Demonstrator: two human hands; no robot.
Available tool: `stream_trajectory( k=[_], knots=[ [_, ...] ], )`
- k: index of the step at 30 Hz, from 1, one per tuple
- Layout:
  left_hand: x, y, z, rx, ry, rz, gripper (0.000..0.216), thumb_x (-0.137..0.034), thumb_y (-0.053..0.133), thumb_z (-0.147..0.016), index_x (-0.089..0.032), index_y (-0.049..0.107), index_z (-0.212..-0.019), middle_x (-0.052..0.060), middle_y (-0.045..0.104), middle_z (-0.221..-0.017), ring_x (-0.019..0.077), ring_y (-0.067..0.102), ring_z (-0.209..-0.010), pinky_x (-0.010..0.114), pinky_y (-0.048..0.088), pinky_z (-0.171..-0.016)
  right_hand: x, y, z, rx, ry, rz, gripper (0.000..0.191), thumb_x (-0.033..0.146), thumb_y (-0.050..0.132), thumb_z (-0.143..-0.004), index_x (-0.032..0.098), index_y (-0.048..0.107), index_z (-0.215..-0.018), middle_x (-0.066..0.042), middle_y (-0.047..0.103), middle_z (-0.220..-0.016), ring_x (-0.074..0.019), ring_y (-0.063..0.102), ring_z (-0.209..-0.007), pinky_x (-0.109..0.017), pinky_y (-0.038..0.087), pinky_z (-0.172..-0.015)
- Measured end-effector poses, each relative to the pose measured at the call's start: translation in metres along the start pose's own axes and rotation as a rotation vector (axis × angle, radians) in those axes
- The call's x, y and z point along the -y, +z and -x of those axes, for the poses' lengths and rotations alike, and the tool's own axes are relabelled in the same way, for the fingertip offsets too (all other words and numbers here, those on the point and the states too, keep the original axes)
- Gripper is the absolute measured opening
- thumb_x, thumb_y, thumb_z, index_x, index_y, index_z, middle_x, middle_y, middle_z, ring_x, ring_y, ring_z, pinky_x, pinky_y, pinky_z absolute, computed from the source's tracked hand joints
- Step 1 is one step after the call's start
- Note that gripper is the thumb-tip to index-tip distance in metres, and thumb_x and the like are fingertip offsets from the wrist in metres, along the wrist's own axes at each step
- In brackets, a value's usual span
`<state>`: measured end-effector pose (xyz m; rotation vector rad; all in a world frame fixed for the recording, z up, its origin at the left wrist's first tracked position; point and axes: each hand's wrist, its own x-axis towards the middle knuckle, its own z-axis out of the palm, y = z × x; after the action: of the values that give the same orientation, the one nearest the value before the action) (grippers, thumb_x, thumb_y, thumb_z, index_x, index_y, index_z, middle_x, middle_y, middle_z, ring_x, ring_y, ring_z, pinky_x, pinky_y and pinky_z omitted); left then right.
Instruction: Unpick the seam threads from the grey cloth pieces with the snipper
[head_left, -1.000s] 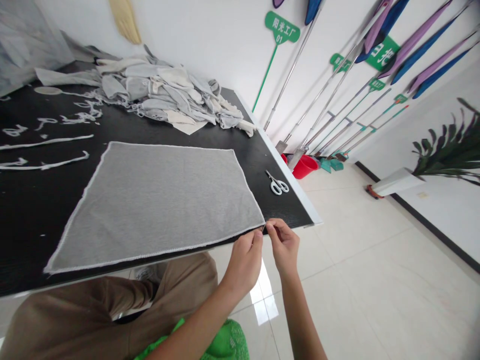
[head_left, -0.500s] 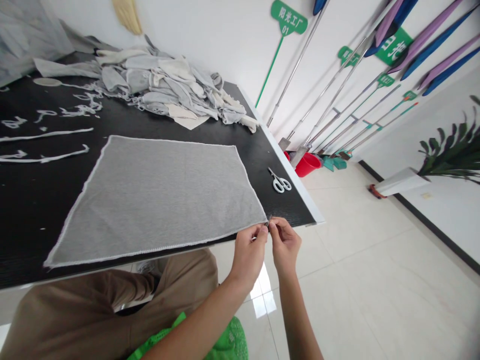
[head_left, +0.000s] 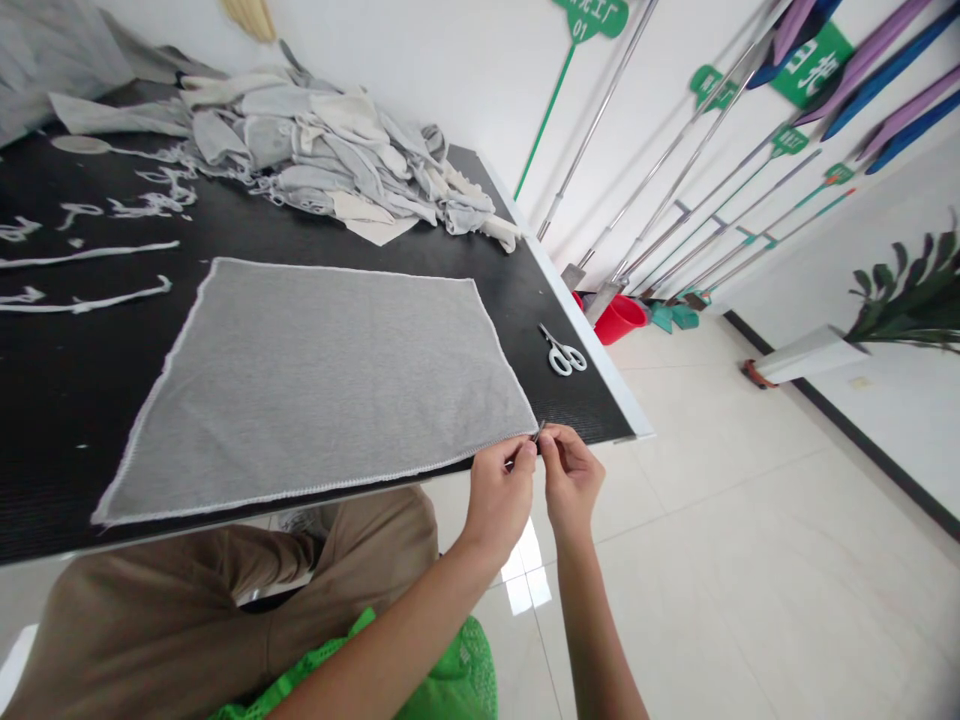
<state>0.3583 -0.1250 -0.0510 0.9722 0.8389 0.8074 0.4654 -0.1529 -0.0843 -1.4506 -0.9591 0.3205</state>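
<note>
A grey rectangular cloth [head_left: 337,370] with white overlocked edges lies flat on the black table [head_left: 45,420]. Its near right corner is pinched between the thumb and fingers of my left hand [head_left: 501,495], at the table's front edge. Close beside it, my right hand [head_left: 574,480] is closed in a pinch on a small, thin, dark metal tool [head_left: 540,430] that touches this corner. The tool is too small and too covered by fingers to name its kind. A pair of white-handled scissors [head_left: 562,355] rests on the table beyond my right hand.
A heap of grey and cream cloths [head_left: 322,140] lies at the back of the table. Loose white strips [head_left: 90,255] and thread scraps are at the left. Mops and brooms [head_left: 600,110] lean on the wall, near a red bucket [head_left: 621,318] and a potted plant [head_left: 810,358].
The view has shifted slightly. Both hands stay at the same cloth corner, still pinching, with only a very small movement of the fingers.
</note>
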Motion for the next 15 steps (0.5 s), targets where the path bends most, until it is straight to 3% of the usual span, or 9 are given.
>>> stream_trajectory(
  k=[15],
  knots=[
    [-0.0057,-0.0062,0.0011,0.074,-0.017,-0.035,0.031,-0.041,0.053,-0.088,-0.018,0.051,-0.068,-0.006,0.037,-0.058,0.0076,0.026,-0.050,0.022,0.021,-0.047,0.0026,0.0014,0.0001,-0.025,0.032,0.027,0.015,0.034,0.063,-0.088,0.020,0.065,-0.084,-0.003,0.064,-0.083,-0.0170,0.061,-0.078,-0.030,0.050,-0.074]
  ],
)
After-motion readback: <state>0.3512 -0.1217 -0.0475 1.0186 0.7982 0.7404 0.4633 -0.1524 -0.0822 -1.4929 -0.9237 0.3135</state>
